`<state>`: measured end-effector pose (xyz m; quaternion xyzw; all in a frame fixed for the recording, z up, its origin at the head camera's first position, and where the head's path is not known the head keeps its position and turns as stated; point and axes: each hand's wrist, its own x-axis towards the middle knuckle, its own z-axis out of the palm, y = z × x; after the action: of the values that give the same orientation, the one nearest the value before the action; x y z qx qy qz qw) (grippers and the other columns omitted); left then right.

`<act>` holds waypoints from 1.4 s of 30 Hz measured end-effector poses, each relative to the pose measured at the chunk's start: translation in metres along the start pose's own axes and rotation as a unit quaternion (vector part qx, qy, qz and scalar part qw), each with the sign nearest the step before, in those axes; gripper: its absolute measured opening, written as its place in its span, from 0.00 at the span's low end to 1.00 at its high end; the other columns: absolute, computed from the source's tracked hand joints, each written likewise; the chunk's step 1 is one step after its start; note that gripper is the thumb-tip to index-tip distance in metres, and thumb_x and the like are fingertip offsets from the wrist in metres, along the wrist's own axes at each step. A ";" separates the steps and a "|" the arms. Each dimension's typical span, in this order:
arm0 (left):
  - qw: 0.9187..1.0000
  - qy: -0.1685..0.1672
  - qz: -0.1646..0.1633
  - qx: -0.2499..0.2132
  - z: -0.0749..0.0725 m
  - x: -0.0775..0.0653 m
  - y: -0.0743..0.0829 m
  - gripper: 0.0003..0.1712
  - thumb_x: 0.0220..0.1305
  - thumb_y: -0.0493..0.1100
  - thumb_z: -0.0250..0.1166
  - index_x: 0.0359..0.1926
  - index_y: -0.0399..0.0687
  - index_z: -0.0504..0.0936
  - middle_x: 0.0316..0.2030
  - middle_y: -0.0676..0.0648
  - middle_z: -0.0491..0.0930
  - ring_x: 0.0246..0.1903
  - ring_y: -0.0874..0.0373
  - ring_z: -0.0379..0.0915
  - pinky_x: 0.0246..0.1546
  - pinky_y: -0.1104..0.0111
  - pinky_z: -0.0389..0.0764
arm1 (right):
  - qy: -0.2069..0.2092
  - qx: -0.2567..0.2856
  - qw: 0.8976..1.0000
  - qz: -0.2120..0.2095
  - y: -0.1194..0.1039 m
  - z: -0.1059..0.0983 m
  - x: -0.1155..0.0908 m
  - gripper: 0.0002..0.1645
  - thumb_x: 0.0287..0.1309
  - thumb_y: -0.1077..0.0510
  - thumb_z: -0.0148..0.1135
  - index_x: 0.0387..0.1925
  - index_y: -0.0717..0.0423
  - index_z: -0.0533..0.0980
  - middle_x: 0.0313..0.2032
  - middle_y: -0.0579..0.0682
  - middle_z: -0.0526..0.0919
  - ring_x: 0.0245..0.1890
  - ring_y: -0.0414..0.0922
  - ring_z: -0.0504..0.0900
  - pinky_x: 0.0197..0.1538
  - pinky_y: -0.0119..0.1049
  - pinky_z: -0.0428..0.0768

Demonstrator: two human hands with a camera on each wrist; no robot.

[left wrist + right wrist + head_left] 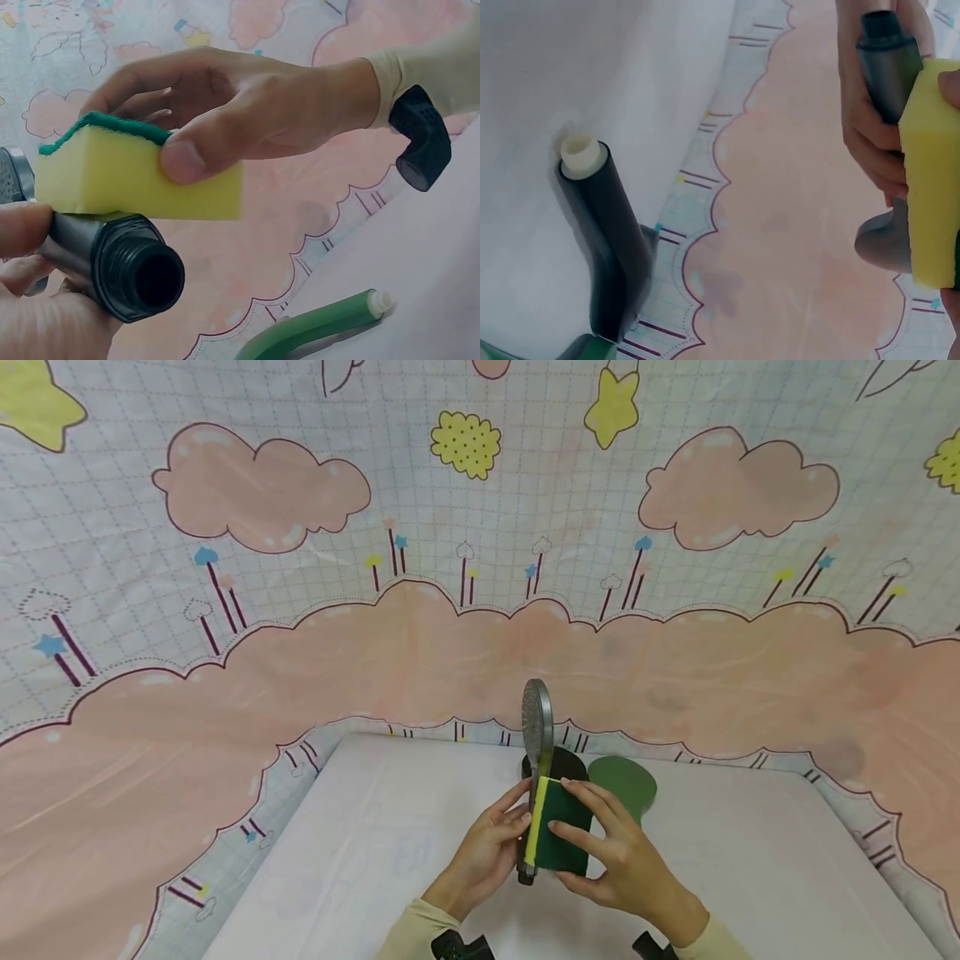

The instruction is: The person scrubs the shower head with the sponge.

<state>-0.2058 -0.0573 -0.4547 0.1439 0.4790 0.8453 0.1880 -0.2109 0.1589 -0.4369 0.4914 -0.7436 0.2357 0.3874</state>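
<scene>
My left hand grips the dark handle of a grey shower head, held upright over the white table with its round spray face turned left. My right hand holds a sponge by its edges, fingers spread over the green scouring side. The yellow side lies against the handle. In the left wrist view the threaded open end of the handle points toward the camera, just below the sponge. From the right wrist view, the left hand wraps the handle, and the sponge covers part of it.
Behind the hands, a black shower head and a green shower head lie side by side on the white table. Their handles end in pale fittings. A patterned cloth with clouds and stars rises behind the table.
</scene>
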 end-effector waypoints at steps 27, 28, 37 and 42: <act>1.000 0.013 -0.013 0.007 0.004 -0.002 0.003 0.34 0.74 0.36 0.52 0.76 0.49 0.54 0.69 0.37 0.63 0.66 0.54 0.67 0.65 0.64 0.71 | 0.001 -0.006 1.000 -0.004 0.001 -0.002 -0.003 0.27 0.55 0.36 0.66 0.52 0.45 0.81 0.63 0.66 0.72 0.62 0.57 0.69 0.75 0.29 0.54; 1.000 0.012 -0.014 0.007 0.005 -0.003 0.003 0.34 0.73 0.36 0.52 0.76 0.49 0.54 0.69 0.37 0.64 0.65 0.54 0.67 0.64 0.65 0.72 | 0.001 -0.007 1.000 -0.002 0.003 -0.003 -0.003 0.27 0.55 0.36 0.66 0.52 0.45 0.81 0.63 0.66 0.72 0.62 0.57 0.69 0.75 0.29 0.54; 0.999 0.007 -0.030 0.020 0.005 -0.004 0.002 0.33 0.73 0.36 0.52 0.76 0.48 0.56 0.65 0.38 0.69 0.61 0.55 0.72 0.59 0.68 0.75 | 0.008 -0.043 0.999 -0.003 0.010 -0.011 0.002 0.28 0.61 0.33 0.58 0.52 0.45 0.81 0.62 0.65 0.73 0.61 0.58 0.70 0.75 0.28 0.53; 0.999 0.006 -0.041 0.028 0.001 -0.004 0.003 0.34 0.72 0.35 0.53 0.76 0.47 0.56 0.62 0.41 0.71 0.55 0.58 0.74 0.55 0.69 0.76 | 0.024 -0.058 0.998 -0.012 0.013 -0.013 0.005 0.28 0.62 0.33 0.56 0.51 0.47 0.82 0.61 0.67 0.74 0.59 0.60 0.71 0.75 0.29 0.54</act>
<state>-0.2020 -0.0602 -0.4518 0.1242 0.5088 0.8242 0.2153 -0.2196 0.1712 -0.4252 0.4714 -0.7402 0.1993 0.4360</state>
